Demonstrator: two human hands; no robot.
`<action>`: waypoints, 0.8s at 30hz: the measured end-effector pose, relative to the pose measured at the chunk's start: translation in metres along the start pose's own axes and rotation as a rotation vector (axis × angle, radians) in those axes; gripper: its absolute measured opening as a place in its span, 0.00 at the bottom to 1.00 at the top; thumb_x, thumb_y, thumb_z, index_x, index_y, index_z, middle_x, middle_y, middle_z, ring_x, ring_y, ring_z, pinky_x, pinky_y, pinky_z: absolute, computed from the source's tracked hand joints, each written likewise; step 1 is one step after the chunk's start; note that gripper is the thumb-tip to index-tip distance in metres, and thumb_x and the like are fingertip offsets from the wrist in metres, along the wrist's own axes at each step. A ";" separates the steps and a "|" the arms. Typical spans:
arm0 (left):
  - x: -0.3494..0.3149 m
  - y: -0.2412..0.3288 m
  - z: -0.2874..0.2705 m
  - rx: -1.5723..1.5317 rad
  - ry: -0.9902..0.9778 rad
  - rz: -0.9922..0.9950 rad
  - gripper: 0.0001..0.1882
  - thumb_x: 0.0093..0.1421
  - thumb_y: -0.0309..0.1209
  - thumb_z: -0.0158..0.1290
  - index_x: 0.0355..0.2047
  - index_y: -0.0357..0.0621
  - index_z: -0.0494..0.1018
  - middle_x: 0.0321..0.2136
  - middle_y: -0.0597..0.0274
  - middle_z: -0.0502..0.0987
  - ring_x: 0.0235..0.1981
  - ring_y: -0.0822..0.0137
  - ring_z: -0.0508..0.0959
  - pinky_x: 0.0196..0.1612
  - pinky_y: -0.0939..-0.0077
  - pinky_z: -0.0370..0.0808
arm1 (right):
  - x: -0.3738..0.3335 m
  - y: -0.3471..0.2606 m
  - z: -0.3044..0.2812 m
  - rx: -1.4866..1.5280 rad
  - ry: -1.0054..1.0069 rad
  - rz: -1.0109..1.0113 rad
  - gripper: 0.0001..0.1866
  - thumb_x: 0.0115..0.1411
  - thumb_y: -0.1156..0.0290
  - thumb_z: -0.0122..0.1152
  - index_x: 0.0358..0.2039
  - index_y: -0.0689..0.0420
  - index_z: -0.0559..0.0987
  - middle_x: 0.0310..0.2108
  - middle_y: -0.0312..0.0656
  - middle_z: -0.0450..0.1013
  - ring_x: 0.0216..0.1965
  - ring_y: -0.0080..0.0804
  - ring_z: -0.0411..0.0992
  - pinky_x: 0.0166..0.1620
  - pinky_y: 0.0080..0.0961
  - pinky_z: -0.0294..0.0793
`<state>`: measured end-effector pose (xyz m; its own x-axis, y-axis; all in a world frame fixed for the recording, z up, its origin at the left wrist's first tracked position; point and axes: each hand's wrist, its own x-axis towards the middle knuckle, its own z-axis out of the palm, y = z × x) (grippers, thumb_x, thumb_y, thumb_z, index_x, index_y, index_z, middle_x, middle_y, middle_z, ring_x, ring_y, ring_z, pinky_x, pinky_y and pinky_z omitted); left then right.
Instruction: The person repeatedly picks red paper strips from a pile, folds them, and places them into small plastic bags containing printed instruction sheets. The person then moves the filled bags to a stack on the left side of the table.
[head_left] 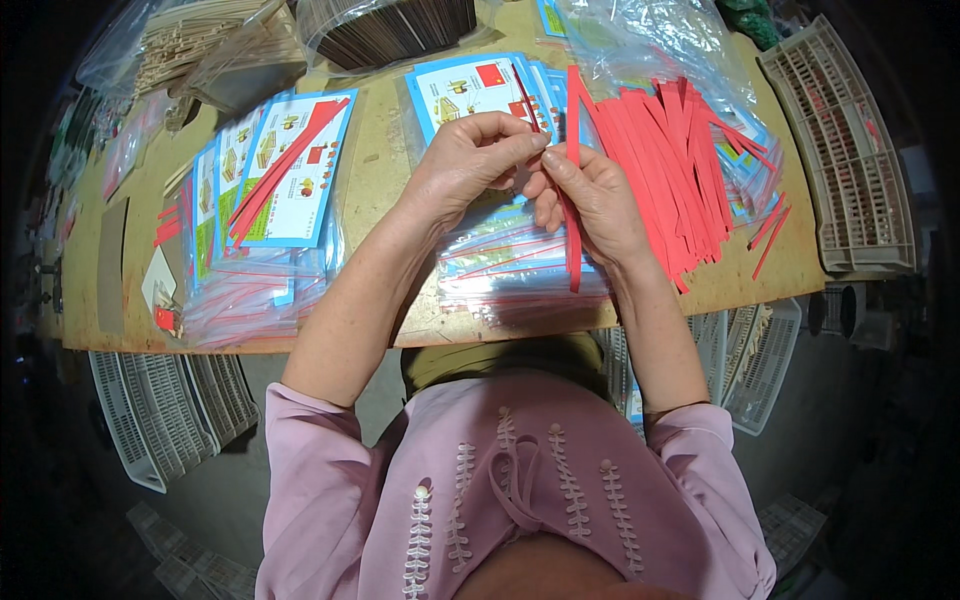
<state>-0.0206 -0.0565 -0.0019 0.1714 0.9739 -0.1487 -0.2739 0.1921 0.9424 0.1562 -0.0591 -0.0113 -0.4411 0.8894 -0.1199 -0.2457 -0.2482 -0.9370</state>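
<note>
My left hand [462, 168] and my right hand [606, 205] meet fingertip to fingertip over the middle of the table. A thin dark-red strip [525, 98], seen edge-on, rises from the pinched fingers of the left. Between the thumb and fingers of the right stands a long flat red strip [573, 112]. Beneath both hands lie blue-edged printed cards [450, 80] and clear plastic bags [510, 265]. To the right is a large pile of red strips [665, 170]. More printed cards [275, 200] in bags lie to the left, with several red strips [288, 172] across them.
Wooden sticks [195, 45] in plastic and a bag of dark flat pieces [395, 30] stand at the back. A brown board piece [112, 265] lies far left. Plastic crates flank the table: one at the right [850, 150], others below its front edge [165, 410].
</note>
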 end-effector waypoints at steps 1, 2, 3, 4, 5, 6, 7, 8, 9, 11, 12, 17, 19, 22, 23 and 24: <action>0.000 0.000 0.000 -0.001 0.001 -0.003 0.09 0.58 0.31 0.62 0.32 0.38 0.78 0.22 0.67 0.76 0.21 0.80 0.70 0.24 0.87 0.64 | 0.000 0.000 0.000 0.011 -0.002 0.006 0.15 0.69 0.64 0.51 0.40 0.65 0.75 0.27 0.42 0.76 0.20 0.22 0.75 0.21 0.12 0.74; 0.001 0.000 -0.001 -0.002 0.001 -0.005 0.09 0.58 0.31 0.62 0.32 0.38 0.78 0.22 0.67 0.76 0.21 0.80 0.70 0.24 0.87 0.64 | 0.000 0.000 0.000 0.022 -0.004 0.011 0.15 0.70 0.63 0.50 0.40 0.65 0.75 0.27 0.42 0.76 0.20 0.22 0.75 0.21 0.13 0.74; 0.000 0.000 -0.001 0.008 -0.004 -0.017 0.08 0.59 0.32 0.61 0.33 0.40 0.79 0.23 0.69 0.76 0.22 0.81 0.70 0.25 0.88 0.65 | 0.000 0.000 -0.001 0.043 -0.010 0.007 0.15 0.70 0.63 0.50 0.40 0.65 0.75 0.27 0.42 0.76 0.20 0.22 0.75 0.21 0.13 0.74; 0.000 0.000 -0.002 0.018 -0.010 -0.028 0.07 0.59 0.32 0.61 0.34 0.42 0.79 0.24 0.70 0.77 0.22 0.82 0.71 0.25 0.89 0.66 | 0.000 0.000 -0.002 0.064 -0.017 0.003 0.15 0.70 0.63 0.49 0.40 0.65 0.75 0.28 0.43 0.77 0.20 0.23 0.75 0.21 0.14 0.74; 0.000 0.001 -0.002 0.028 -0.015 -0.039 0.07 0.60 0.33 0.60 0.35 0.44 0.79 0.25 0.71 0.77 0.23 0.83 0.71 0.26 0.90 0.66 | 0.000 0.001 -0.003 0.084 -0.023 -0.002 0.16 0.70 0.63 0.48 0.40 0.65 0.75 0.28 0.43 0.77 0.20 0.23 0.75 0.22 0.14 0.75; 0.000 0.000 -0.003 0.018 -0.017 -0.042 0.07 0.60 0.33 0.60 0.34 0.44 0.79 0.24 0.71 0.77 0.23 0.83 0.71 0.26 0.90 0.66 | 0.000 0.000 -0.003 0.079 -0.019 0.003 0.16 0.70 0.63 0.48 0.40 0.65 0.75 0.28 0.43 0.77 0.20 0.24 0.75 0.22 0.15 0.75; 0.000 -0.001 -0.004 0.008 -0.019 -0.045 0.07 0.60 0.33 0.60 0.33 0.44 0.78 0.24 0.71 0.76 0.23 0.83 0.71 0.26 0.91 0.67 | 0.000 0.000 -0.003 0.074 -0.014 0.008 0.16 0.71 0.64 0.48 0.40 0.65 0.75 0.28 0.44 0.77 0.20 0.24 0.75 0.22 0.15 0.76; 0.001 -0.002 -0.005 -0.002 -0.020 -0.047 0.07 0.60 0.33 0.60 0.32 0.44 0.78 0.24 0.71 0.76 0.23 0.83 0.71 0.26 0.91 0.67 | -0.001 -0.001 -0.002 0.068 -0.010 0.013 0.16 0.71 0.64 0.48 0.40 0.65 0.75 0.29 0.44 0.77 0.21 0.24 0.76 0.23 0.16 0.76; 0.001 -0.003 -0.005 -0.013 -0.020 -0.046 0.06 0.60 0.33 0.60 0.31 0.44 0.77 0.23 0.71 0.76 0.22 0.83 0.70 0.26 0.90 0.67 | -0.001 -0.002 0.000 0.042 0.013 0.012 0.15 0.71 0.64 0.47 0.40 0.65 0.75 0.28 0.44 0.77 0.21 0.24 0.75 0.23 0.16 0.76; 0.002 -0.004 -0.006 -0.035 -0.018 -0.042 0.06 0.60 0.32 0.60 0.30 0.44 0.76 0.23 0.72 0.75 0.22 0.83 0.70 0.26 0.90 0.67 | -0.003 -0.004 0.005 -0.012 0.059 0.008 0.15 0.71 0.65 0.47 0.39 0.64 0.76 0.27 0.43 0.77 0.21 0.23 0.75 0.25 0.17 0.75; 0.001 -0.004 -0.006 -0.025 -0.018 -0.028 0.06 0.60 0.32 0.59 0.29 0.45 0.76 0.23 0.72 0.75 0.22 0.83 0.70 0.26 0.90 0.66 | -0.002 -0.004 0.005 -0.022 0.068 0.005 0.14 0.71 0.65 0.48 0.39 0.64 0.76 0.28 0.43 0.78 0.21 0.23 0.75 0.25 0.17 0.76; 0.000 -0.003 -0.003 0.000 0.003 0.015 0.05 0.60 0.30 0.59 0.29 0.46 0.75 0.22 0.72 0.74 0.22 0.82 0.69 0.25 0.89 0.65 | -0.001 0.000 0.001 -0.066 0.076 -0.025 0.15 0.69 0.64 0.51 0.44 0.65 0.75 0.31 0.45 0.78 0.25 0.26 0.78 0.27 0.17 0.79; -0.001 0.000 0.000 -0.020 0.031 0.018 0.05 0.60 0.28 0.58 0.29 0.43 0.73 0.21 0.69 0.74 0.20 0.81 0.70 0.24 0.89 0.66 | -0.001 0.000 0.003 -0.086 0.087 -0.039 0.15 0.70 0.64 0.50 0.45 0.65 0.75 0.31 0.45 0.78 0.26 0.26 0.78 0.28 0.17 0.79; -0.001 0.004 0.002 -0.058 0.058 0.009 0.04 0.60 0.26 0.57 0.30 0.41 0.72 0.22 0.67 0.75 0.20 0.81 0.72 0.23 0.89 0.68 | -0.002 -0.002 0.005 -0.063 0.088 -0.056 0.14 0.70 0.65 0.49 0.44 0.65 0.75 0.31 0.45 0.79 0.27 0.26 0.79 0.29 0.19 0.80; 0.000 0.004 0.002 -0.071 0.065 0.003 0.04 0.59 0.26 0.57 0.31 0.41 0.72 0.22 0.67 0.76 0.20 0.81 0.72 0.23 0.89 0.68 | -0.002 -0.003 0.006 -0.046 0.086 -0.061 0.14 0.70 0.66 0.49 0.44 0.65 0.76 0.31 0.45 0.79 0.27 0.26 0.79 0.29 0.19 0.80; -0.001 0.005 0.002 -0.088 0.065 0.015 0.04 0.59 0.26 0.57 0.32 0.41 0.73 0.22 0.66 0.76 0.20 0.81 0.72 0.23 0.89 0.69 | -0.001 -0.002 0.005 -0.025 0.077 -0.056 0.14 0.70 0.66 0.48 0.44 0.65 0.76 0.32 0.45 0.79 0.27 0.27 0.79 0.29 0.20 0.81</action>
<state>-0.0204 -0.0563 0.0031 0.1055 0.9820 -0.1569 -0.3585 0.1847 0.9151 0.1532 -0.0613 -0.0073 -0.3597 0.9286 -0.0911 -0.2459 -0.1885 -0.9508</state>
